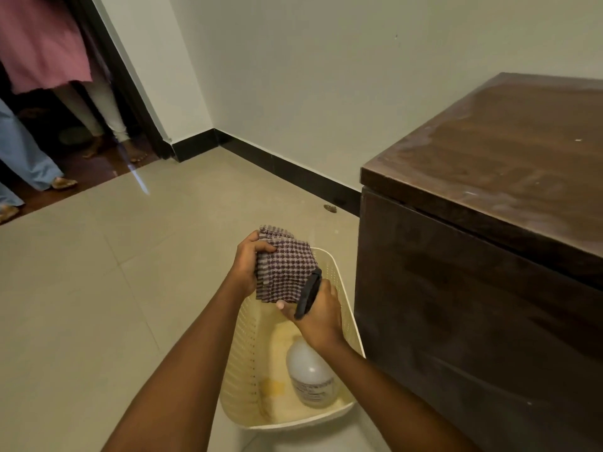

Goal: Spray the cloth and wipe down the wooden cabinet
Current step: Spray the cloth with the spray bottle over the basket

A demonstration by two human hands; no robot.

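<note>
A: Okay, cloth [287, 272]?
B: Soft, floppy; left hand [246, 264] fingers pinch its folded edge, above basket [339, 275].
A: Bottle [310, 375]?
B: Right hand [321, 316] wrapped round sprayer neck.

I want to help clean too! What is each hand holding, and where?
The left hand grips the folded cloth by its left edge. The right hand holds the spray bottle at its black trigger head.

Both forearms bare, no sleeves/jewellery on left hand [247, 262], right hand [321, 316].
</note>
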